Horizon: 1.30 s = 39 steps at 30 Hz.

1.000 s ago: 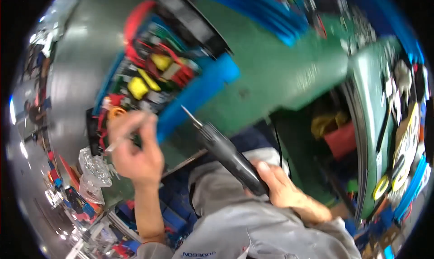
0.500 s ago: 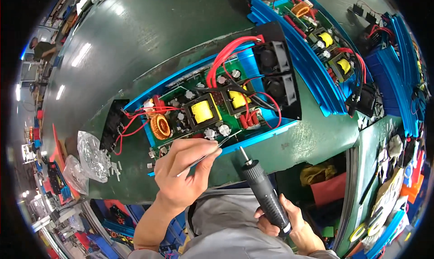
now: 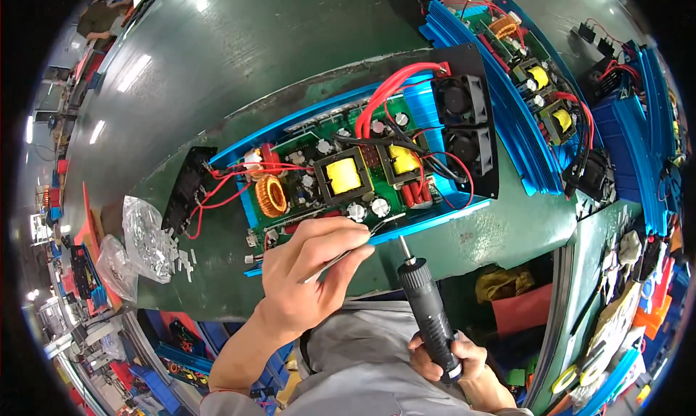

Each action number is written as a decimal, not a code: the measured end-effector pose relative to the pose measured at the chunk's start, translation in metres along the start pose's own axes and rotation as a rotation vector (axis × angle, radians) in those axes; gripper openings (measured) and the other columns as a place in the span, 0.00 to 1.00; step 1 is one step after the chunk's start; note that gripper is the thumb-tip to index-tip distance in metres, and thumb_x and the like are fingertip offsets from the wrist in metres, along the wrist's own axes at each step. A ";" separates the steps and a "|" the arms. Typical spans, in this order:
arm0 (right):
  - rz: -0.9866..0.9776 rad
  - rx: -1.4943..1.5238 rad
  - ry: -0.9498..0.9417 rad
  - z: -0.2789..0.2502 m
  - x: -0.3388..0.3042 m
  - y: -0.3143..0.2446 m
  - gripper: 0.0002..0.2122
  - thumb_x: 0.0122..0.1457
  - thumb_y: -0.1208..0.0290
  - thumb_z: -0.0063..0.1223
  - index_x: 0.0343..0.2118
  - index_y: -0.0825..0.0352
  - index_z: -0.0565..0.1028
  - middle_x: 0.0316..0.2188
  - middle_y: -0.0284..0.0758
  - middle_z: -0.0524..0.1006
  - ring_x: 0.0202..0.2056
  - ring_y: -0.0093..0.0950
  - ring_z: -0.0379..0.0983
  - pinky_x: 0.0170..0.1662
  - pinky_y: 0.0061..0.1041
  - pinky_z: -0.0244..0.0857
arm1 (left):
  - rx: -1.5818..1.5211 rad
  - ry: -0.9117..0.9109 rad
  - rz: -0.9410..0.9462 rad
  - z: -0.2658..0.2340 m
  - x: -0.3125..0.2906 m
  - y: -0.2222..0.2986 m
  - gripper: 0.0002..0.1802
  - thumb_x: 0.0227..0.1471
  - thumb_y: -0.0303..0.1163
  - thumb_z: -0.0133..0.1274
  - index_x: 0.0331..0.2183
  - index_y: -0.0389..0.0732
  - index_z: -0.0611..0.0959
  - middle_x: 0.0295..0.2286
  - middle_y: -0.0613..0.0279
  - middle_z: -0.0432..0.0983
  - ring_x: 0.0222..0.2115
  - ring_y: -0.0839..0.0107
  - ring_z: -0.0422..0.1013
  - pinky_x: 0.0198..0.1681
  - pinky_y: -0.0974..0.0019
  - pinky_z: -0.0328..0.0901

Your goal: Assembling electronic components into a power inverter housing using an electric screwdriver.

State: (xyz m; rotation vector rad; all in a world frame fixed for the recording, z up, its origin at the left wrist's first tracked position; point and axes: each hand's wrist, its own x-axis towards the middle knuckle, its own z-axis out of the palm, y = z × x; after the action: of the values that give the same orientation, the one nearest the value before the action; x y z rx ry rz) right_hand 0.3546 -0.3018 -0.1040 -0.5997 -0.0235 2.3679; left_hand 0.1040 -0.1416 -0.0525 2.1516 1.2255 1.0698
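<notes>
My left hand (image 3: 308, 274) pinches thin metal tweezers (image 3: 324, 266). Their tips reach the near side of an open blue metal housing (image 3: 451, 213). Inside that housing lies a green circuit board (image 3: 394, 197) with yellow-wound transformers (image 3: 342, 175), a copper coil (image 3: 271, 195) and round capacitors. Wrapped in my right hand (image 3: 464, 359) is a black electric screwdriver (image 3: 428, 316), tilted, its bit tip at the housing's near edge; whether it touches cannot be made out. Two black fans (image 3: 458, 103) sit at the right end. Red wires lead to a black end plate (image 3: 187, 192) on the left.
Further blue housings with boards (image 3: 507, 118) stand at the far right. Clear plastic bags (image 3: 147, 240) and small white pieces (image 3: 186, 262) lie on the green bench (image 3: 203, 60) at left. Scissors with yellow handles (image 3: 564, 379) lie at lower right. A person works at far left.
The housing and both hands appear farther right in the picture, as the whole view has shifted slightly. The tweezers and screwdriver keep nearly the same places along the housing's near edge.
</notes>
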 end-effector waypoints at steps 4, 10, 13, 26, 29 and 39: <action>0.024 -0.283 0.182 0.015 -0.003 -0.010 0.33 0.59 0.51 0.56 0.56 0.78 0.69 0.25 0.35 0.75 0.28 0.22 0.69 0.34 0.22 0.61 | -0.261 0.384 0.051 -0.020 0.008 0.018 0.11 0.61 0.20 0.40 0.39 0.29 0.78 0.36 0.41 0.80 0.35 0.54 0.80 0.39 0.61 0.76; 0.019 -0.437 0.317 0.018 0.004 0.000 0.41 0.56 0.36 0.50 0.51 0.79 0.71 0.23 0.36 0.75 0.25 0.23 0.70 0.30 0.22 0.61 | 0.364 -0.223 0.054 -0.020 0.022 0.026 0.20 0.43 0.31 0.63 0.41 0.37 0.83 0.29 0.62 0.70 0.27 0.65 0.70 0.28 0.64 0.66; 0.092 -0.047 0.195 0.002 0.005 0.007 0.49 0.59 0.25 0.24 0.51 0.78 0.72 0.16 0.35 0.69 0.20 0.28 0.63 0.26 0.26 0.57 | 0.532 -0.354 0.043 -0.008 0.025 0.028 0.18 0.43 0.31 0.65 0.39 0.38 0.84 0.27 0.60 0.68 0.28 0.63 0.69 0.25 0.61 0.64; 0.176 0.628 -0.331 -0.017 0.020 0.023 0.45 0.62 0.29 0.25 0.53 0.75 0.71 0.15 0.32 0.67 0.18 0.25 0.61 0.23 0.23 0.53 | 0.512 -0.343 -0.130 0.002 0.027 0.034 0.16 0.43 0.30 0.66 0.37 0.38 0.84 0.25 0.61 0.67 0.26 0.63 0.70 0.24 0.61 0.65; 0.170 0.515 -0.239 -0.016 0.017 0.016 0.46 0.61 0.27 0.24 0.53 0.76 0.70 0.16 0.33 0.68 0.19 0.25 0.62 0.24 0.24 0.54 | 0.477 -0.291 -0.036 0.004 0.023 0.030 0.20 0.41 0.27 0.63 0.41 0.38 0.83 0.26 0.65 0.65 0.24 0.69 0.68 0.23 0.67 0.64; 0.220 0.237 0.113 -0.002 0.001 0.007 0.50 0.59 0.25 0.22 0.54 0.79 0.69 0.18 0.37 0.71 0.20 0.27 0.64 0.26 0.24 0.55 | 0.434 -0.312 -0.006 0.005 0.023 0.025 0.21 0.42 0.27 0.63 0.43 0.39 0.83 0.26 0.63 0.65 0.24 0.68 0.68 0.23 0.64 0.64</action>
State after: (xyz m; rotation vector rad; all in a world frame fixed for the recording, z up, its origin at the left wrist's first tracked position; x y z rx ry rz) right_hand 0.3505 -0.3067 -0.1071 -0.6461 0.3863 2.4936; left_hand 0.1282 -0.1344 -0.0285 2.5082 1.4029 0.4621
